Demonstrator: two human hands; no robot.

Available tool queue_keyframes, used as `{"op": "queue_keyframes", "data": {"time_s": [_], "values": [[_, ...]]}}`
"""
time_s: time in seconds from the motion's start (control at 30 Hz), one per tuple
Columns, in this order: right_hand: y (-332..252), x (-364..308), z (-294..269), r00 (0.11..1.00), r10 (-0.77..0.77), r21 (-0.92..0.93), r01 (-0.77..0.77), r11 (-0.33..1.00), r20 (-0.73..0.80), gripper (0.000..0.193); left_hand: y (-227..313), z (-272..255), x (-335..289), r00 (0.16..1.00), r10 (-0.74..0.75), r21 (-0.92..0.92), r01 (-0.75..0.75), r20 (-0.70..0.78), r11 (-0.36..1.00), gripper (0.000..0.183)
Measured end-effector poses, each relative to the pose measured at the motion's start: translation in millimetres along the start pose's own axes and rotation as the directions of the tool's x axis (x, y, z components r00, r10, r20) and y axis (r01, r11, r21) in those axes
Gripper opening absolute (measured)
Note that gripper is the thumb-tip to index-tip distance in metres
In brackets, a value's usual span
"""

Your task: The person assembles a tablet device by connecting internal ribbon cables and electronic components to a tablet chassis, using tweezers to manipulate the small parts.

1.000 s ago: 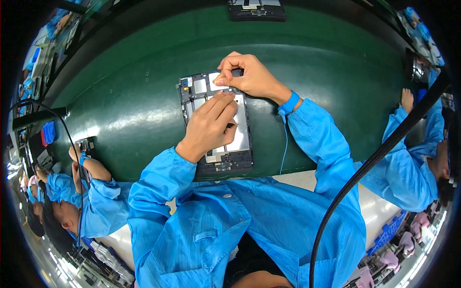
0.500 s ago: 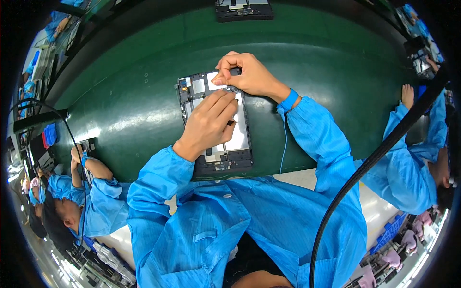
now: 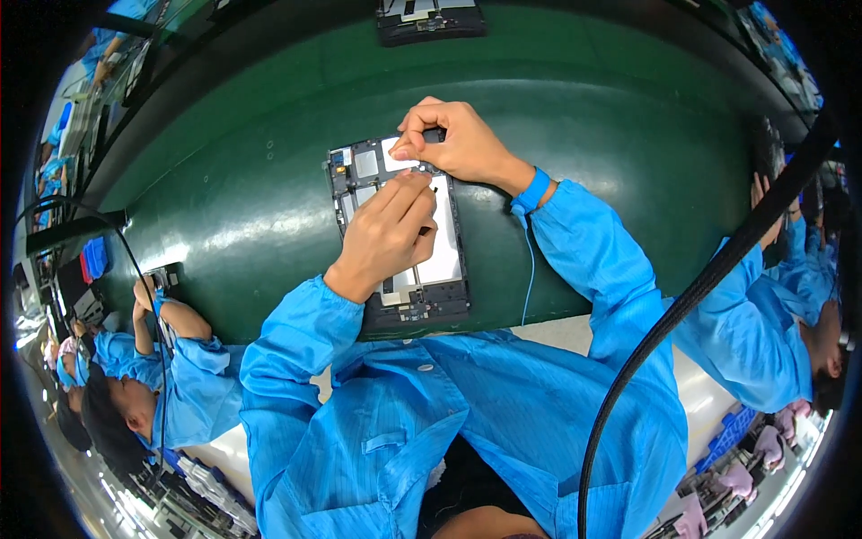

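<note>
Green tabletop (image 3: 251, 251) bears a black rectangular device with silver panels (image 3: 442, 251), flat near the front edge. Over its upper part, the bare left hand (image 3: 384, 235) and bare right hand (image 3: 456, 139) each draw fingertips together; whether clamped on anything, I cannot tell.

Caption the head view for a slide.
Left hand and right hand close together over an opened tablet on a green table.

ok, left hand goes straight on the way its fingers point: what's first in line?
Most likely the right hand, at its thumb side, just past the left hand. Depth is unclear: it could instead meet the opened tablet beneath.
</note>
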State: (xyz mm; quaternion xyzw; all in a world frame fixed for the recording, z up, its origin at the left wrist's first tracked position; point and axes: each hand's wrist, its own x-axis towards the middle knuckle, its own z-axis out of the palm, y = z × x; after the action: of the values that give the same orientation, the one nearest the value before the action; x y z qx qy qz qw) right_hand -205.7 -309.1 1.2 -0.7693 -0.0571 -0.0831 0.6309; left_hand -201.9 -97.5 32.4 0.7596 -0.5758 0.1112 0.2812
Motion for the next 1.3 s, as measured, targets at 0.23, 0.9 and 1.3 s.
{"op": "queue_keyframes", "data": {"time_s": [0.23, 0.9, 1.3], "values": [[0, 1, -2, 1.0, -0.005, 0.01, 0.005, 1.0, 0.019, 0.031, -4, 0, 3, 0.999, 0.026, 0.031, -0.027, 0.02, 0.999, 0.035], [5, 1, -4, 0.999, -0.037, -0.057, 0.037, 0.998, 0.003, 0.026, -4, -2, 6, 0.998, 0.038, -0.041, -0.035, 0.056, 0.999, 0.035], [-3, -1, -4, 0.986, -0.16, -0.04, 0.159, 0.987, -0.045, 0.025, 22, 0, 5, 0.991, 0.027, 0.13, -0.045, 0.131, 0.99, 0.045]]}}
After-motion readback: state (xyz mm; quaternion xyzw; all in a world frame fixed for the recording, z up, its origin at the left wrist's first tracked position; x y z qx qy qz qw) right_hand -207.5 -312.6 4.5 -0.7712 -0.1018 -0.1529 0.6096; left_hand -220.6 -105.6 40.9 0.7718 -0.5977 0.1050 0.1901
